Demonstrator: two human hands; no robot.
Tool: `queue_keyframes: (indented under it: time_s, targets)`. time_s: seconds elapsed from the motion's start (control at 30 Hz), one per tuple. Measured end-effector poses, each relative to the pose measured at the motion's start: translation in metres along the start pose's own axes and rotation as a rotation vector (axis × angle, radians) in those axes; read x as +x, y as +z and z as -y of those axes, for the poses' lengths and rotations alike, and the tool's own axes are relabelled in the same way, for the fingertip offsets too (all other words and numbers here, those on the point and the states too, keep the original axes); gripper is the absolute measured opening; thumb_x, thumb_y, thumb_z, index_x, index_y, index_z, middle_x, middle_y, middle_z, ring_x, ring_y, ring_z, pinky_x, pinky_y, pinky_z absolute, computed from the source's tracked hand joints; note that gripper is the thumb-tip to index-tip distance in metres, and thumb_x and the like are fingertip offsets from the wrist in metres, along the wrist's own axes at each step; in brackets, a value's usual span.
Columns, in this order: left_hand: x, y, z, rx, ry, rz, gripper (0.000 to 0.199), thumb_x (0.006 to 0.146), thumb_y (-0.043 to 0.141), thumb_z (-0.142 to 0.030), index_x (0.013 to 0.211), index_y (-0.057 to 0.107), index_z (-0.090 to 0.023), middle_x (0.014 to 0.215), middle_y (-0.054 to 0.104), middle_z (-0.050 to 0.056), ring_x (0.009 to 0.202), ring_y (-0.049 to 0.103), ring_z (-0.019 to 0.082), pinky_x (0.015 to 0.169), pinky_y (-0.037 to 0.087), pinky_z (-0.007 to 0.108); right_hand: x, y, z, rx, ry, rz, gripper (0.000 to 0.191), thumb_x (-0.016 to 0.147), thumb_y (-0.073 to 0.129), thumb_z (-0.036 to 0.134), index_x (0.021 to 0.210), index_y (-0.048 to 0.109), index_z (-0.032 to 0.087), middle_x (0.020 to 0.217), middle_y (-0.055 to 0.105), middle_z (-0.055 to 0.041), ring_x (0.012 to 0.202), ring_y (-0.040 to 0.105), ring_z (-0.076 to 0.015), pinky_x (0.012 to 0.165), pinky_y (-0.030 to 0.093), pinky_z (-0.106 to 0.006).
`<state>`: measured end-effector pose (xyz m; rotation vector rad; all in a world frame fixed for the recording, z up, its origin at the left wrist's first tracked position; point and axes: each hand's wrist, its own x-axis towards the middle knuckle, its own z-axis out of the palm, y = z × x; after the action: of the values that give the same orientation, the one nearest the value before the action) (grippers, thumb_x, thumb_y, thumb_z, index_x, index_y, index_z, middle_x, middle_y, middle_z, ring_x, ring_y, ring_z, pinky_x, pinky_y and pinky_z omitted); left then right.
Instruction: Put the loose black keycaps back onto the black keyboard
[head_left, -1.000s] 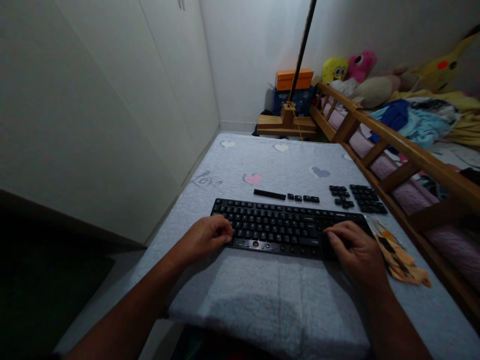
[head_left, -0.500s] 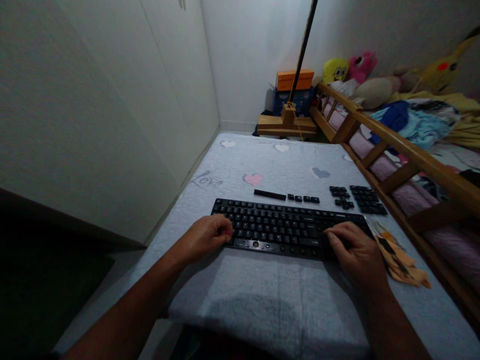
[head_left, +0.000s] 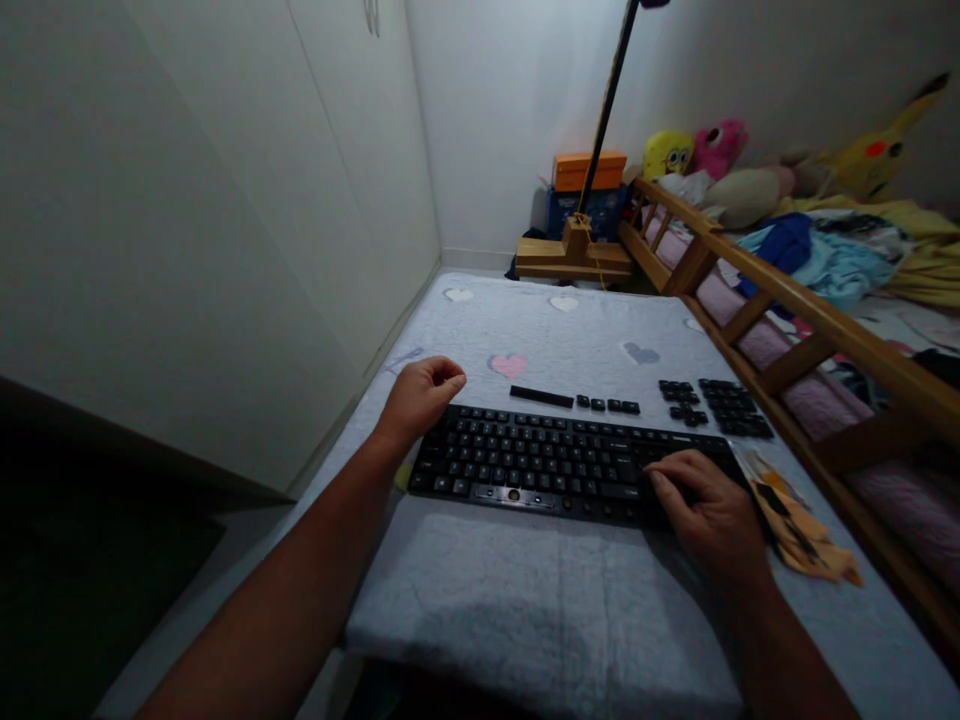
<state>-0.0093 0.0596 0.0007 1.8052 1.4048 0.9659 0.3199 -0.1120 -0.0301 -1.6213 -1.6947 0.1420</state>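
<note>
On softly wrinkled cloth [head_left: 487,560] lies a rectangular black plastic keyboard [head_left: 525,455].

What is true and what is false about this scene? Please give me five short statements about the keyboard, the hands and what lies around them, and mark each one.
1. The keyboard lies on a pale cloth. True.
2. Every key is in place in the keyboard's front row. False: the row has a bare stretch where keys are missing.
3. The right hand is at the right part of the keyboard. True.
4. Both hands are at the keyboard's right end. False: the left hand is by its back left corner.
5. A long black bar lies behind the keyboard, apart from it. True.
</note>
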Motion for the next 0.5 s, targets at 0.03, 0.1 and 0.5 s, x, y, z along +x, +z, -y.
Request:
queue_keyframes:
  time_s: [0.03,0.1,0.5]
  targets:
    - [0.005,0.005,0.007,0.007,-0.007,-0.033,0.021,0.074,0.064,-0.037,0.076,0.068,-0.016,0.073,0.066,0.002,0.069,0.058,0.016,0.07,0.044,0.03,0.002,-0.001,0.003,-0.006,-0.013,0.021,0.017,0.09,0.057,0.028,0.082,0.07,0.021,0.082,0.064,-0.0045,0.076,0.064,-0.0185,0.067,0.05,-0.03]
    - [0.012,0.014,0.021,0.002,-0.006,-0.061,0.02,0.073,0.065,-0.037,0.074,0.068,-0.017,0.072,0.065,0.001,0.07,0.058,0.016,0.072,0.044,0.03,0.01,-0.005,0.01,-0.028,-0.051,0.071,0.017,0.089,0.057,0.028,0.083,0.071,0.021,0.083,0.065,-0.0049,0.076,0.064,-0.0187,0.067,0.05,-0.03]
    - [0.012,0.02,0.058,-0.14,0.003,-0.023,0.028,0.074,0.065,-0.044,0.075,0.068,-0.017,0.074,0.068,0.002,0.074,0.061,0.018,0.074,0.047,0.03,0.127,0.04,0.041,-0.371,-0.205,0.391,0.015,0.086,0.063,0.014,0.083,0.077,0.019,0.088,0.071,-0.0082,0.085,0.059,-0.0224,0.08,0.044,-0.034]
